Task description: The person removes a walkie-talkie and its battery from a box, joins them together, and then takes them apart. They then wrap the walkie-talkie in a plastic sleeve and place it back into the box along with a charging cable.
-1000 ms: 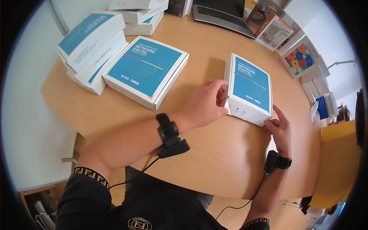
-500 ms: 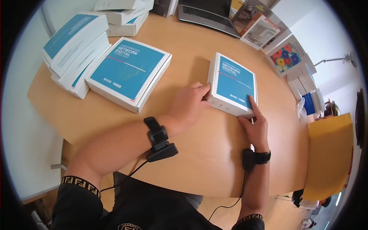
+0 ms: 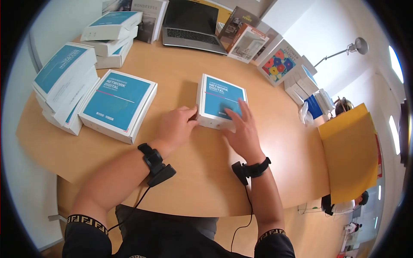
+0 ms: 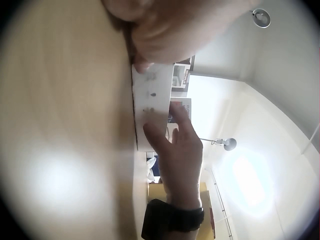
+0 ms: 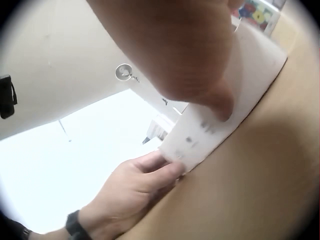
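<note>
A white box with a blue "NETWORK DIGITAL" lid lies flat on the table. My left hand grips its near left corner, thumb on the front side; the right wrist view shows that hand at the corner of the white side. My right hand is over the near right part of the lid, fingers spread and fairly straight, slightly blurred. In the left wrist view the right hand's thumb lies by the front side; whether its fingers press the lid I cannot tell.
Another blue-lidded box lies to the left, beside leaning boxes and a stack behind. A laptop stands at the back, books beside it. A yellow panel is at the right.
The head view has turned, so the scene sits further left and lower. My right hand has shifted from the box's near right corner inward over its front edge. My left hand stays at the left corner.
</note>
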`<action>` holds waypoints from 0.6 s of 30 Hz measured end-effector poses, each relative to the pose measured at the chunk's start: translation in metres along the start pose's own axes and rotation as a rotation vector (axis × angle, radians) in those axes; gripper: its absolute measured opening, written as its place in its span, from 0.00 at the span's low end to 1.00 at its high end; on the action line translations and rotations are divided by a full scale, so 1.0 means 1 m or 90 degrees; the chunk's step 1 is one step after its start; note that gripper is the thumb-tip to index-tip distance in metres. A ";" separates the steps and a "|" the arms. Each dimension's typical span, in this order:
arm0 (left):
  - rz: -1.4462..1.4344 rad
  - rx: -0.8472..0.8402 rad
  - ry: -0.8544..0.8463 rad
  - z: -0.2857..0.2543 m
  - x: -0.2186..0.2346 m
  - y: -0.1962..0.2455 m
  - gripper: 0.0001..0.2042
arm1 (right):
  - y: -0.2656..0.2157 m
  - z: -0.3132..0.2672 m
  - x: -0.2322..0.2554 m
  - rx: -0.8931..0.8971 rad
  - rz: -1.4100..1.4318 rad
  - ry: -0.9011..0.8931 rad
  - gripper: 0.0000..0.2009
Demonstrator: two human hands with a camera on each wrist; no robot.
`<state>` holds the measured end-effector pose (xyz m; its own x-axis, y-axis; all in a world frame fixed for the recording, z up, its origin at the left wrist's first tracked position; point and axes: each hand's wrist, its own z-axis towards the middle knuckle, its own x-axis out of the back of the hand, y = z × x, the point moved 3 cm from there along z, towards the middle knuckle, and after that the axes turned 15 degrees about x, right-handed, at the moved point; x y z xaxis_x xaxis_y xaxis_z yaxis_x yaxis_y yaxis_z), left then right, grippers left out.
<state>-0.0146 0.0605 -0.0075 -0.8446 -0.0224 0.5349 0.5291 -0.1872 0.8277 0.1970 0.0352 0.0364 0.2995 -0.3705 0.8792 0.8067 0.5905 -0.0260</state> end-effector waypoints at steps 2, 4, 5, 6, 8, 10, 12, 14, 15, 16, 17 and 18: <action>-0.004 0.018 0.007 0.003 -0.001 -0.004 0.14 | -0.019 0.016 -0.005 0.063 0.079 -0.032 0.35; -0.009 0.034 0.012 0.007 -0.008 -0.015 0.14 | -0.029 0.030 -0.016 0.101 0.062 -0.046 0.34; -0.099 0.021 0.073 0.008 -0.009 -0.021 0.12 | -0.033 0.035 -0.022 0.132 0.046 -0.066 0.33; -0.189 0.007 0.135 0.008 -0.010 -0.027 0.12 | -0.037 0.039 -0.025 0.134 -0.001 -0.086 0.30; -0.219 0.035 0.151 0.007 -0.005 -0.026 0.11 | -0.037 0.042 -0.028 0.121 -0.041 -0.095 0.28; -0.248 0.068 0.165 0.006 -0.002 -0.027 0.11 | -0.037 0.042 -0.034 0.106 -0.078 -0.107 0.26; -0.269 0.077 0.135 0.006 -0.001 -0.028 0.09 | -0.029 0.038 -0.035 0.060 -0.102 -0.109 0.23; -0.263 0.088 0.111 0.004 0.000 -0.026 0.08 | -0.012 0.027 -0.031 0.030 -0.113 -0.114 0.23; -0.259 0.098 0.090 0.004 0.002 -0.025 0.08 | -0.001 0.022 -0.027 0.002 -0.126 -0.117 0.23; -0.262 0.100 0.098 0.003 0.005 -0.024 0.08 | 0.009 0.015 -0.021 -0.040 -0.134 -0.137 0.23; -0.249 0.107 0.079 0.001 0.006 -0.023 0.08 | 0.021 0.005 -0.015 -0.081 -0.142 -0.157 0.22; -0.235 0.114 0.060 0.000 0.006 -0.022 0.08 | 0.037 -0.007 -0.009 -0.113 -0.149 -0.165 0.22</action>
<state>-0.0312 0.0642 -0.0224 -0.9797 -0.0765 0.1853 0.1877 -0.0252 0.9819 0.2276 0.0549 0.0241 -0.0227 -0.2738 0.9615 0.9205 0.3695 0.1269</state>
